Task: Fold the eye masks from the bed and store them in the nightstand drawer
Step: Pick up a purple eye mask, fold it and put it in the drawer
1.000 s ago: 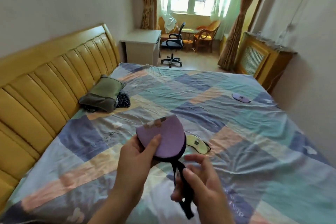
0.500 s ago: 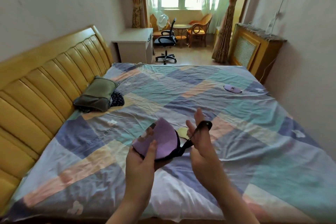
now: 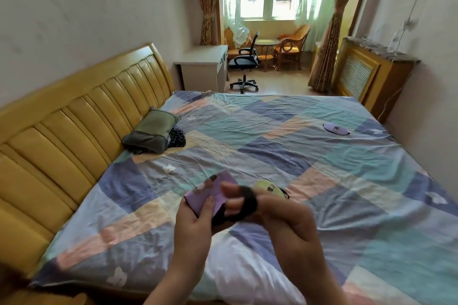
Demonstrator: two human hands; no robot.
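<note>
My left hand [image 3: 195, 220] pinches a folded purple eye mask [image 3: 210, 190] above the near part of the bed [image 3: 347, 205]. Its black elastic strap [image 3: 247, 202] is looped around the fingers of my right hand [image 3: 280, 215], which sits right beside the mask. A pale yellow eye mask [image 3: 269, 187] lies flat on the patchwork sheet just beyond my hands. Another purple eye mask [image 3: 334, 128] lies far off near the right edge of the bed. No nightstand drawer shows in this view.
A yellow padded headboard [image 3: 74, 136] runs along the left. A green pillow [image 3: 151, 130] over a dark checked cloth rests by it. Beyond the bed stand a white desk [image 3: 200, 69], an office chair [image 3: 244, 62] and a radiator cover [image 3: 366, 74].
My right hand has drawn the black strap back toward the mask and wound it around its fingers. The view has tipped slightly, and the hands sit closer together.
</note>
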